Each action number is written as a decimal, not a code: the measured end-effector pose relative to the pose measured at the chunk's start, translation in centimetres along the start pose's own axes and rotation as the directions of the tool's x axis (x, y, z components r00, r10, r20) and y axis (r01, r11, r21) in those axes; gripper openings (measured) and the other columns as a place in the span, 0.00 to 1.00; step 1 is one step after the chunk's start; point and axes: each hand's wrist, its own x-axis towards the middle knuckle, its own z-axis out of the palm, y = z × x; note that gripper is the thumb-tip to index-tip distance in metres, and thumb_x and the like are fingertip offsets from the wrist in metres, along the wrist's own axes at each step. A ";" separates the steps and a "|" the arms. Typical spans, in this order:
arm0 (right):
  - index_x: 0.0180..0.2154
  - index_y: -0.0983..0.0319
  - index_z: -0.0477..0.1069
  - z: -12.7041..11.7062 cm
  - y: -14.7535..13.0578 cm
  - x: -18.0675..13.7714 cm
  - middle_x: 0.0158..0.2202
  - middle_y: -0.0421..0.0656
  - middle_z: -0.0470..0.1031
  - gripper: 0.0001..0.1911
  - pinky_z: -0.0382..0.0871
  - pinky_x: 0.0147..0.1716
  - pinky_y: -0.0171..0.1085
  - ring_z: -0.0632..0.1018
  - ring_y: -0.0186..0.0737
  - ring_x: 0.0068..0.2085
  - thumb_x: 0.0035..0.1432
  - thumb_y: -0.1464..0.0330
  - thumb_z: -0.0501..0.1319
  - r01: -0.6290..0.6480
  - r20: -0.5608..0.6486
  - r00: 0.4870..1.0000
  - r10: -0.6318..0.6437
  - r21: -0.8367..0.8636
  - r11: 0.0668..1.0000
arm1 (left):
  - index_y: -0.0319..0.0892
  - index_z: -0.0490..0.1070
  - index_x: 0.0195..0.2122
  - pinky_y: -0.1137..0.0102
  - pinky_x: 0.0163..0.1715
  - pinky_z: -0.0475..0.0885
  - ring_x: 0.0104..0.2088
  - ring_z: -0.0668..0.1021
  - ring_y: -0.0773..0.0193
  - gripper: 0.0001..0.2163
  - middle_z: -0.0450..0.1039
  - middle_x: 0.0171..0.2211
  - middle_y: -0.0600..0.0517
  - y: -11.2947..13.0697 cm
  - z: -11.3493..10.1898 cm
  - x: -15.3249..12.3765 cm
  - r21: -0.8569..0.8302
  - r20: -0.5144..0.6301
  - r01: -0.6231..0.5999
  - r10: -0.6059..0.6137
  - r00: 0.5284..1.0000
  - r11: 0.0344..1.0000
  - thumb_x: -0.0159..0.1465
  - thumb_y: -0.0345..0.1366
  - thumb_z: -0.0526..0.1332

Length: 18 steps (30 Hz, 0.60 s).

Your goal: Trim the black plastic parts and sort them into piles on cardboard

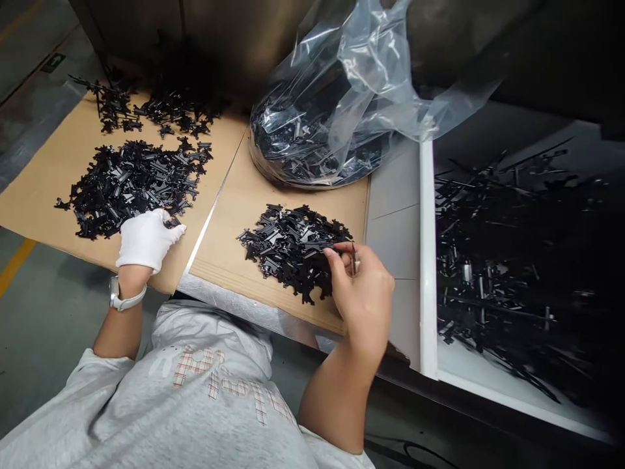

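My left hand (146, 241), in a white glove, is at the near edge of the left pile of small black plastic parts (131, 182). One black part (172, 223) shows between its thumb and forefinger; the other fingertips are hidden. My right hand (364, 293) is bare and closed beside the right pile of black parts (293, 244). Its thumb and forefinger come together at the pile's right edge. A small thin blade-like tool (355, 258) sticks up from among its curled fingers; the rest of it is hidden in the hand.
More black parts and branching frames (161, 111) lie on the cardboard (43, 176) at the back left. Behind the right pile stands a clear plastic bag (375, 58) around a round container of black parts. On the right, a white-rimmed bin (428, 260) holds long black scraps.
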 end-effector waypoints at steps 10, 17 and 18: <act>0.44 0.60 0.73 2.0 -3.9 -4.1 0.25 0.33 0.62 0.19 0.53 0.17 0.30 0.59 0.28 0.21 0.64 0.51 0.63 -0.228 0.350 0.933 -0.080 0.751 0.620 | 0.47 0.81 0.36 0.61 0.40 0.68 0.31 0.77 0.57 0.12 0.80 0.29 0.50 4.0 0.5 -4.8 -0.204 -0.621 -0.626 0.395 0.678 0.753 0.70 0.45 0.60; 0.40 0.61 0.73 3.2 -5.5 -4.6 0.30 0.37 0.69 0.18 0.57 0.18 0.29 0.64 0.28 0.23 0.62 0.53 0.67 -0.161 0.317 0.916 -0.245 0.851 0.500 | 0.49 0.76 0.37 0.63 0.36 0.65 0.30 0.76 0.63 0.04 0.78 0.27 0.55 6.9 0.5 -7.6 -0.181 -0.745 -0.866 0.510 0.430 0.466 0.66 0.32 0.68; 0.39 0.61 0.74 2.7 -5.3 -4.5 0.30 0.38 0.69 0.16 0.57 0.19 0.29 0.64 0.28 0.24 0.63 0.54 0.66 -0.120 0.280 0.931 -0.235 0.840 0.528 | 0.48 0.75 0.39 0.64 0.37 0.66 0.32 0.77 0.63 0.04 0.79 0.29 0.54 7.0 0.2 -7.6 -0.229 -0.716 -0.865 0.524 0.460 0.446 0.65 0.33 0.69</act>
